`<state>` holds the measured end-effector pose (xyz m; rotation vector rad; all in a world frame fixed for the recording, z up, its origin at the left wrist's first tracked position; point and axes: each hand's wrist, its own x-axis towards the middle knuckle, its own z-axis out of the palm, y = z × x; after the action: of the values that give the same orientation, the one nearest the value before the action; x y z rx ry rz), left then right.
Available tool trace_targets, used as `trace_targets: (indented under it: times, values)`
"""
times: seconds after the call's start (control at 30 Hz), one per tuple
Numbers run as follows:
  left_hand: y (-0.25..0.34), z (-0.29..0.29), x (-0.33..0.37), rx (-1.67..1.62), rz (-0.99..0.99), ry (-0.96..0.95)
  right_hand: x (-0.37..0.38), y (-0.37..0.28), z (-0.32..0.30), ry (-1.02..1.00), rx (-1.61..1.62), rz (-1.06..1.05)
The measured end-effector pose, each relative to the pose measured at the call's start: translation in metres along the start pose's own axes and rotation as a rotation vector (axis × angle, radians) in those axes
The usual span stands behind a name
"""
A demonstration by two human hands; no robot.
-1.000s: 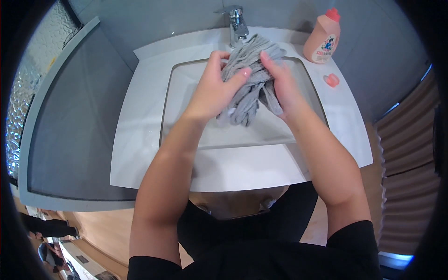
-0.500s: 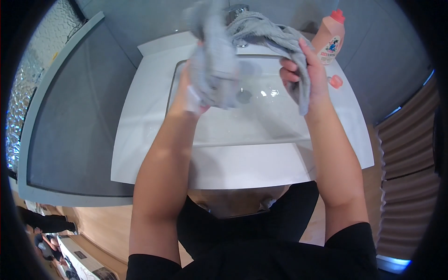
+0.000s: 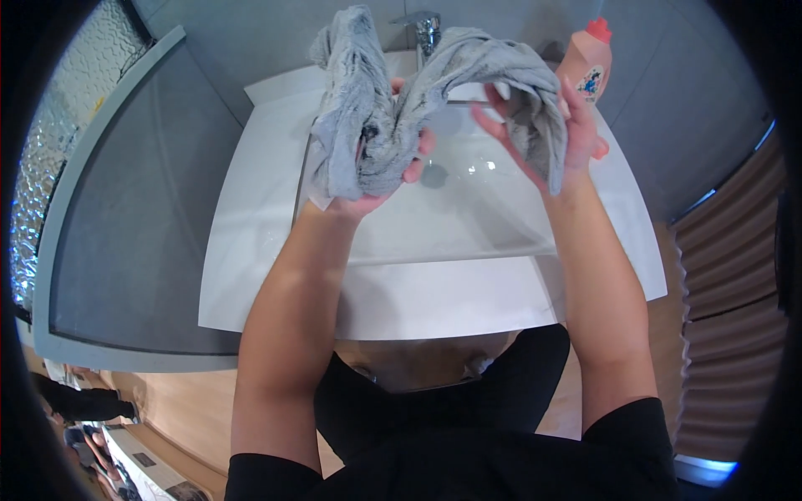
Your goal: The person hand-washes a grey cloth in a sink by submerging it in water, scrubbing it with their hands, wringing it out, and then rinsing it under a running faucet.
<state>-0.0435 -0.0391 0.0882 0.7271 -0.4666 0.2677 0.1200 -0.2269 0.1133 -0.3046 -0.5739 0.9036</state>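
A long, fuzzy grey cloth (image 3: pixel 355 108) is raised over the white sink (image 3: pixel 393 242), twisted and bunched, arching from one hand to the other. My left hand (image 3: pixel 380 200) cups the thick folded bunch from below, its fingertips curled round the right side. A small white flap, perhaps a label, sticks out by that wrist. The cloth's other end drapes into my right hand (image 3: pixel 581 138), which cradles it loosely between thumb and fingers; some fingers stretch out to the left behind the cloth. Part of each palm is hidden by the fabric.
A chrome faucet (image 3: pixel 426 32) rises behind the cloth. At the back right of the counter stands a pink bottle (image 3: pixel 585 63) with a red top; a pink cap (image 3: pixel 601 148) lies near it. A grey partition (image 3: pixel 142 209) borders the left, a pleated brown curtain (image 3: pixel 727 334) the right.
The bunch in my left hand, blurred before, is now sharp and spread wider. My right hand's fingers have loosened from their curl, and the faucet shows more fully.
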Motion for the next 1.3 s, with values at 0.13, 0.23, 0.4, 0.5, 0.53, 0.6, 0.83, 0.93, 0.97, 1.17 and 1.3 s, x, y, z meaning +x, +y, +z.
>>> trace_targets:
  times: [0.13,0.23,0.4,0.5,0.53,0.6,0.83,0.93,0.97,1.17,1.3]
  values:
    - [-0.008,0.013,0.005,0.202,-0.185,0.163,0.001,0.017,-0.004,-0.185,-0.112,0.119]
    - [-0.017,0.018,0.006,0.361,-0.357,0.409,-0.007,0.045,0.009,-0.058,-0.359,-0.05]
    - [-0.022,0.026,0.004,0.245,-0.311,0.398,-0.01,0.06,0.018,0.122,-0.7,-0.113]
    - [-0.019,0.03,0.004,0.191,-0.385,0.36,-0.005,0.057,0.015,0.181,-0.828,-0.246]
    - [-0.025,0.035,0.006,0.4,-0.31,0.406,-0.004,0.054,0.013,0.212,-0.872,-0.301]
    - [-0.033,0.035,0.01,0.587,-0.138,0.497,-0.004,0.055,0.013,0.265,-0.897,-0.376]
    - [0.006,0.021,0.002,0.128,0.114,0.618,0.002,0.002,0.016,0.241,-0.236,-0.098]
    - [0.024,-0.001,-0.005,-0.007,0.149,0.406,0.008,0.002,0.006,0.329,-0.316,-0.084]
    - [0.026,0.001,-0.005,-0.068,0.141,0.308,0.01,0.005,0.006,0.462,-0.387,-0.066]
    - [-0.002,0.024,0.002,0.306,-0.167,0.423,0.0,0.01,0.01,-0.096,-0.166,0.164]
    - [-0.028,0.044,0.009,0.851,-0.087,0.358,-0.007,0.022,0.017,-0.041,-0.177,0.046]
